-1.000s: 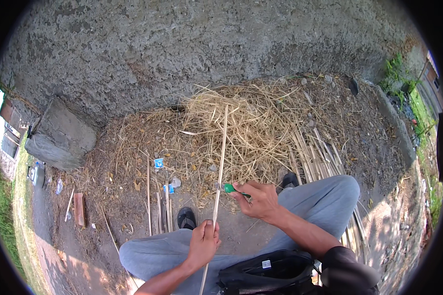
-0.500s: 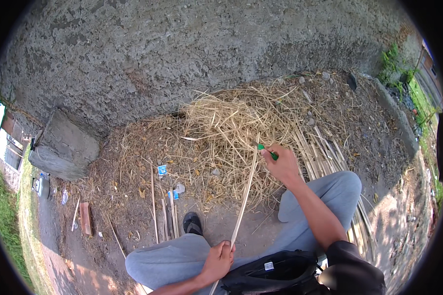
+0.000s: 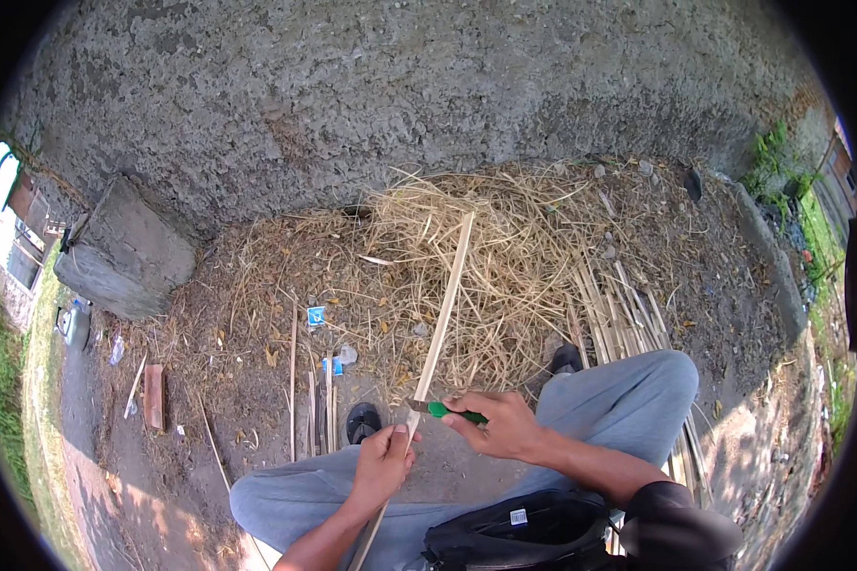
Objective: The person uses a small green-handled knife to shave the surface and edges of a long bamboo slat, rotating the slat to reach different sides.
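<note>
My left hand (image 3: 383, 463) grips a long pale bamboo strip (image 3: 444, 309) near its lower part; the strip slants up and away over a heap of straw-like shavings (image 3: 467, 276). My right hand (image 3: 501, 424) holds a green-handled knife (image 3: 443, 410), its blade resting against the strip just above my left hand. Both hands sit above my knees, which are in grey trousers (image 3: 628, 400). My dark shoes (image 3: 364, 421) rest on the dirt ground.
A rough grey concrete wall (image 3: 400, 95) rises behind the shavings. A concrete block (image 3: 124, 252) stands at left. Several cut bamboo strips (image 3: 628, 319) lie at right, thinner sticks (image 3: 314, 400) at left. A black bag (image 3: 533, 528) is on my lap. A brick piece (image 3: 154, 395) lies far left.
My right hand with the knife has come back down the strip from its far end to just above my left hand. The strip swung from slanting right to nearly upright.
</note>
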